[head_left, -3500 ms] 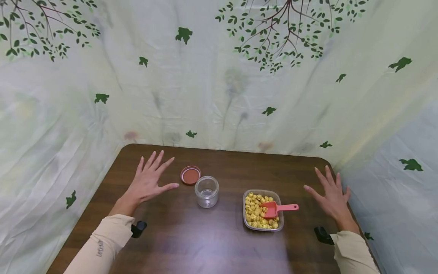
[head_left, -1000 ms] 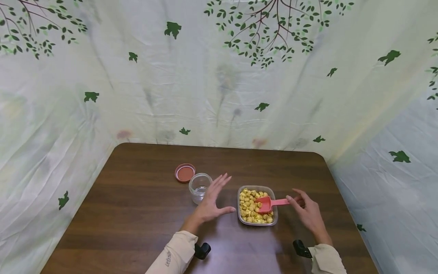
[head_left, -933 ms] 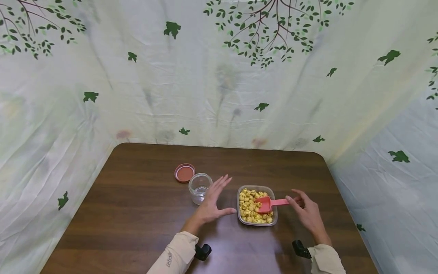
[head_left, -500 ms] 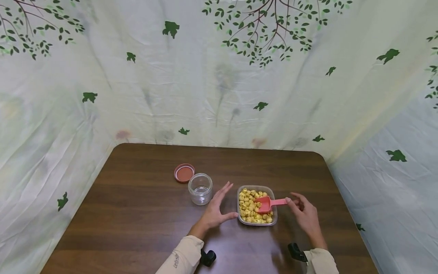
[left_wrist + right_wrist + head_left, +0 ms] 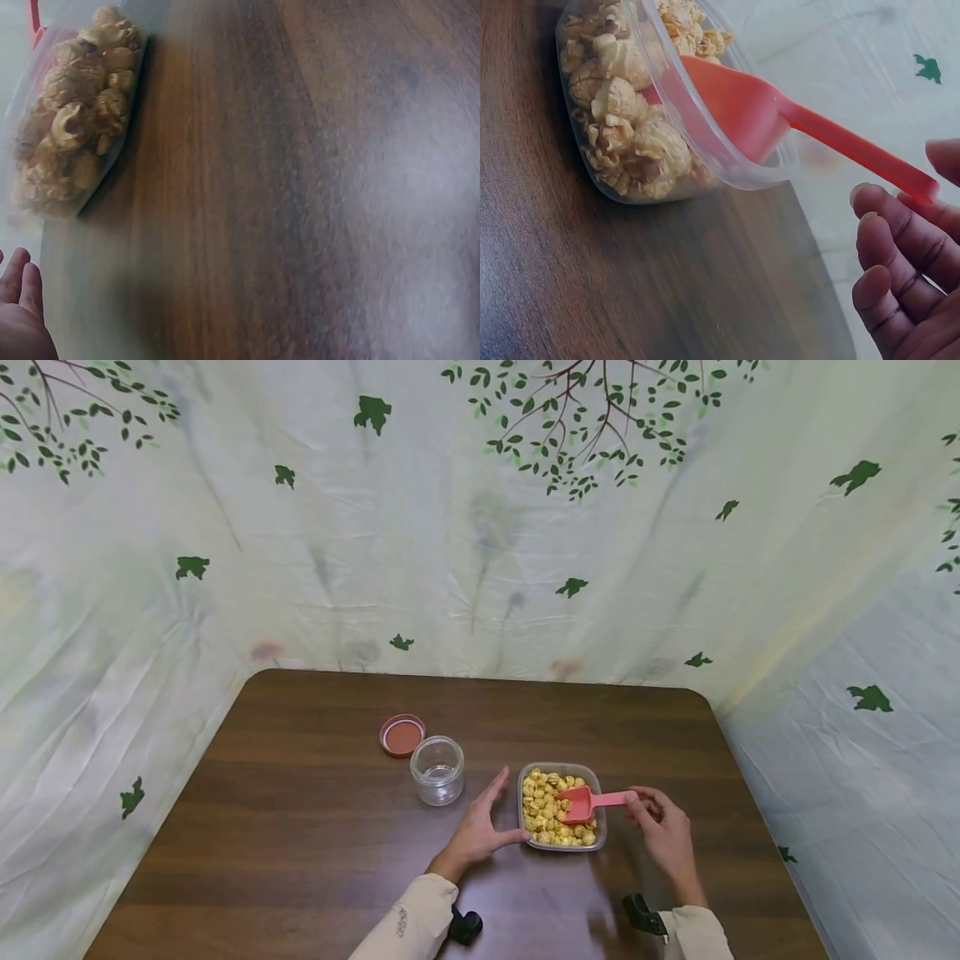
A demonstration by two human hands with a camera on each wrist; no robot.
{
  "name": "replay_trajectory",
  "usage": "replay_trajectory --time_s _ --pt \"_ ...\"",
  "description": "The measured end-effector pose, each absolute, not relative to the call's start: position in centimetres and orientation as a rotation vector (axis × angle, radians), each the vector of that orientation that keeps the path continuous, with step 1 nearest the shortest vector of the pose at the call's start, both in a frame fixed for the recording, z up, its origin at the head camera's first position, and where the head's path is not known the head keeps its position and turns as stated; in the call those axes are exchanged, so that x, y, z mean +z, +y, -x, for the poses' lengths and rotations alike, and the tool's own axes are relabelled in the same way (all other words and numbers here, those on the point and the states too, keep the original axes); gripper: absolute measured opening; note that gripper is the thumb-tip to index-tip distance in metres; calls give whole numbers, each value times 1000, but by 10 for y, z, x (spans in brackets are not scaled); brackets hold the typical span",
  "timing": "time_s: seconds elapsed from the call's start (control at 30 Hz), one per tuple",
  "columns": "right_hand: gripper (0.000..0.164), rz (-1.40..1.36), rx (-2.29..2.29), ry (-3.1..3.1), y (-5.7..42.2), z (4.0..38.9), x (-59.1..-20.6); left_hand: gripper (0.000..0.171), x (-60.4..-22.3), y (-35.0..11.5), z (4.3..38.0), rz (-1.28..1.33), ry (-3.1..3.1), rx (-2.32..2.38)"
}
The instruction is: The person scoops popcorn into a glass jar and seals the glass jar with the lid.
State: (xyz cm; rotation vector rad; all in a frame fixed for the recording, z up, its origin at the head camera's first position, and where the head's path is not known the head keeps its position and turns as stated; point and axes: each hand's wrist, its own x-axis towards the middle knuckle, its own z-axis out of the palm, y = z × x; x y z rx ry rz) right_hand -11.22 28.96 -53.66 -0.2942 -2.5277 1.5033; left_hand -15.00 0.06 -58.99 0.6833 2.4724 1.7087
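A clear plastic container (image 5: 525, 843) of yellow popcorn (image 5: 543, 810) stands on the table. In it lies a pink scoop (image 5: 579, 805), blade in the popcorn and handle sticking out over the right rim. My right hand (image 5: 667, 835) has thumb and index finger at the handle's end, pinching it; in the right wrist view the other fingers (image 5: 889, 292) curl below the handle. My left hand (image 5: 476, 831) is spread at the container's left side, thumb at its near left corner. In the left wrist view only some fingertips (image 5: 30, 289) show, below the container (image 5: 112, 161).
An uncapped glass jar (image 5: 437, 772) stands left of the container. Behind it to the left lies a red-brown lid (image 5: 402, 736). The brown wooden table (image 5: 300, 827) ends at a pale curtain (image 5: 420, 568) printed with leaves.
Both hands have come inward from the table's sides to the container. Over the last second my left hand has moved from near the jar to the container's edge; the scoop has stayed about in place.
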Motion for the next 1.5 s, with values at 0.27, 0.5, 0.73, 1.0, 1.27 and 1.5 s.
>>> replay_trajectory --time_s 0.27,0.5,0.73,1.0,1.27,1.5 --pt "28 263 1589 -2471 290 114 -539 108 -596 11 153 -654 2403 1741" --pt "31 291 1640 -2483 286 113 -536 117 -602 11 153 -599 2433 1691" --pt "29 324 1649 -2489 283 115 -539 124 -608 14 154 -617 2514 1554" --pt "27 362 1684 -2452 281 117 -539 128 -608 19 155 -627 2548 1471" --pt "28 339 1721 -2432 281 118 -539 125 -613 23 157 -618 2570 1448" --pt "28 372 1725 -2459 281 119 -538 121 -612 23 156 -597 2550 1482"
